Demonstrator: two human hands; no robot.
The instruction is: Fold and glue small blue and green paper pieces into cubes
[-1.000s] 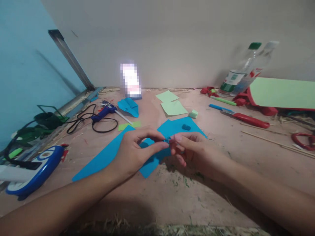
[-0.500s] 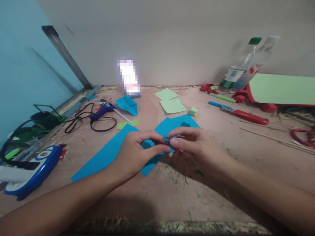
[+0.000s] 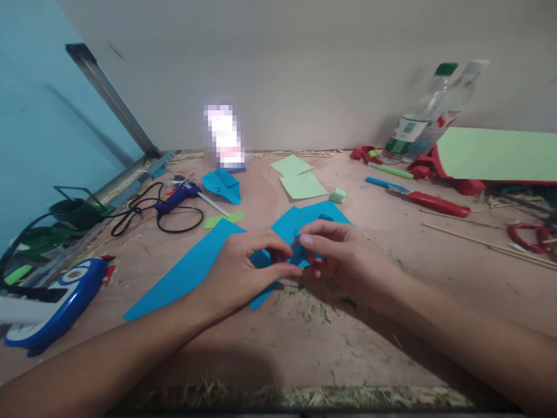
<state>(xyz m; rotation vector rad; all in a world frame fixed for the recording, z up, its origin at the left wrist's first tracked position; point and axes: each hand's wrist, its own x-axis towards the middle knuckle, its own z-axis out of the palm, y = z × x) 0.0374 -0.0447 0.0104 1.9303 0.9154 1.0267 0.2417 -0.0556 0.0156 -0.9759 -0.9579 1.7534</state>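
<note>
My right hand point(image 3: 337, 247) pinches a small folded piece of blue paper point(image 3: 298, 251) between thumb and fingers. From the other side, my left hand point(image 3: 248, 258) curls its thumb and fingertips around the same piece, which is partly hidden by the fingers. Beneath and behind my hands, a blue paper sheet point(image 3: 291, 220) lies on the table, with a small dark blue folded bit point(image 3: 325, 217) on it. A long blue paper strip point(image 3: 174, 276) runs under my left hand and wrist.
Ahead are a folded blue paper point(image 3: 223, 186), a glue gun point(image 3: 180, 194) with its cord, light green paper squares point(image 3: 303, 184) and a lit phone point(image 3: 225, 136). A red-handled cutter point(image 3: 439, 204), sticks point(image 3: 483, 242) and bottles point(image 3: 404, 139) lie right. A blue-white lamp base point(image 3: 82, 296) stands left.
The small paper piece has turned in my fingers. My left thumb and fingertips have parted slightly, and my right fingers have shifted their pinch. The view has moved a little.
</note>
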